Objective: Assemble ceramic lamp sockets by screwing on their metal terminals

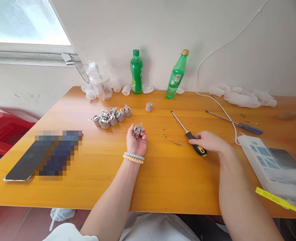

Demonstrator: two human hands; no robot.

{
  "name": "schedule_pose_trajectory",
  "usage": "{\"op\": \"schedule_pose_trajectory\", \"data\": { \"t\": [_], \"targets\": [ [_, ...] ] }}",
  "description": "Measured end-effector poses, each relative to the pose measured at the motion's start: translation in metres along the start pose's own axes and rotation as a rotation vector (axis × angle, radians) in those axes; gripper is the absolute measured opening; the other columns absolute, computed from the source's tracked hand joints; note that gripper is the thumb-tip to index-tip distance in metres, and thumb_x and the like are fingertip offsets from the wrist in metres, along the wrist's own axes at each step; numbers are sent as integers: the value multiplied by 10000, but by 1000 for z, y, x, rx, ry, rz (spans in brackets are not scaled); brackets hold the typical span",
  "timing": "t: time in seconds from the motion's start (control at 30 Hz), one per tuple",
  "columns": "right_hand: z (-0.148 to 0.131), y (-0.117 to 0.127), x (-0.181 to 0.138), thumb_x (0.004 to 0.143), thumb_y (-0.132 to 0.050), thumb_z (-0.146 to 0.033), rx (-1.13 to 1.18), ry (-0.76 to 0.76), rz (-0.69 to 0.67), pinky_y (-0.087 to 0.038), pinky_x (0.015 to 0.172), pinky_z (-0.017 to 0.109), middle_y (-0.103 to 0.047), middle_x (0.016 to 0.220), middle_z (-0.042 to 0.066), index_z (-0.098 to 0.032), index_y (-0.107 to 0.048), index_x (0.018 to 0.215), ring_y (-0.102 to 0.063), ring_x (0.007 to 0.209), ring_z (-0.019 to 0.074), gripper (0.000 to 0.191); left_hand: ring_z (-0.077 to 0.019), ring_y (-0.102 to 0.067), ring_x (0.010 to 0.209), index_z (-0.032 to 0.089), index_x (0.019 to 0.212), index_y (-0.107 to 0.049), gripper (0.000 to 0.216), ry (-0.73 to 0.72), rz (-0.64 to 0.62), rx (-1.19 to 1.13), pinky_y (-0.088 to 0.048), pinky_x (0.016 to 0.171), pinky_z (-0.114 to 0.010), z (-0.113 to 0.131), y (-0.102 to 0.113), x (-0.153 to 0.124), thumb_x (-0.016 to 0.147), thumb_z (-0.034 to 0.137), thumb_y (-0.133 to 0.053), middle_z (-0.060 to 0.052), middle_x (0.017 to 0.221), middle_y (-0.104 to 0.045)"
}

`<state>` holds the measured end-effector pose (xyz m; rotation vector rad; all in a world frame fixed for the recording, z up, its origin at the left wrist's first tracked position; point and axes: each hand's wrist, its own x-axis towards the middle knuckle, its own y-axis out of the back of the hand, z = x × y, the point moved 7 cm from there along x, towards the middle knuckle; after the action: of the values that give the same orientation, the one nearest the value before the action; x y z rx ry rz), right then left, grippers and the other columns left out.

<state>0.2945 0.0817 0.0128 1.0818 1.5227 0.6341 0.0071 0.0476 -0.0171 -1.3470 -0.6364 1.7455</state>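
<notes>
My left hand is closed around a grey-brown ceramic lamp holder with a metal strip bracket across its top, held above the table. At the right, my right hand grips the black and yellow handle of a screwdriver, whose shaft points away toward the wall, low over or on the table. Between the hands lie several small screws and some thin metal strips. A group of similar lamp holders with brackets stands to the left. One lamp holder without a visible bracket stands alone behind.
Two green bottles stand by the wall, the right one leaning. A blue-handled screwdriver, a white cable and a power strip lie right. A phone lies left; a plastic-wrapped cup and foam nets sit behind.
</notes>
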Motion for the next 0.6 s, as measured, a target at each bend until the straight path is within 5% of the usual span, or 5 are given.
{"op": "schedule_pose_trajectory", "data": {
  "t": [0.1,0.27,0.5,0.6],
  "targets": [
    [6,8,-4,745,-562,-486,213,-56,149,-399,496,288,-654,658,58,-190,-564,726,-605,554,185,297,-48,-381,428,159,680,-481,243,-5,-28,-7,-248,354,-130,4,0,1,860,322,-497,-41,593,-544],
    [36,41,-23,626,-719,-395,630,-58,645,-393,413,250,-627,636,6,-211,-521,897,-569,464,151,383,-35,-325,406,156,668,-481,247,-12,-62,-10,-196,339,-130,8,1,4,857,315,-493,-35,582,-539],
    [31,61,-38,508,-753,-174,1266,440,995,-396,406,252,-617,643,-3,-162,-603,867,-563,472,132,388,-38,-339,397,160,682,-490,234,-66,-26,48,-195,338,-137,14,4,6,846,326,-501,-29,579,-545],
    [35,63,-43,564,-681,-248,1549,444,1121,-407,397,242,-569,644,-38,-183,-552,842,-556,457,112,313,-55,-391,400,169,691,-496,229,-69,-9,118,-202,334,-150,14,5,6,836,345,-510,-28,581,-557]
  ]
}}
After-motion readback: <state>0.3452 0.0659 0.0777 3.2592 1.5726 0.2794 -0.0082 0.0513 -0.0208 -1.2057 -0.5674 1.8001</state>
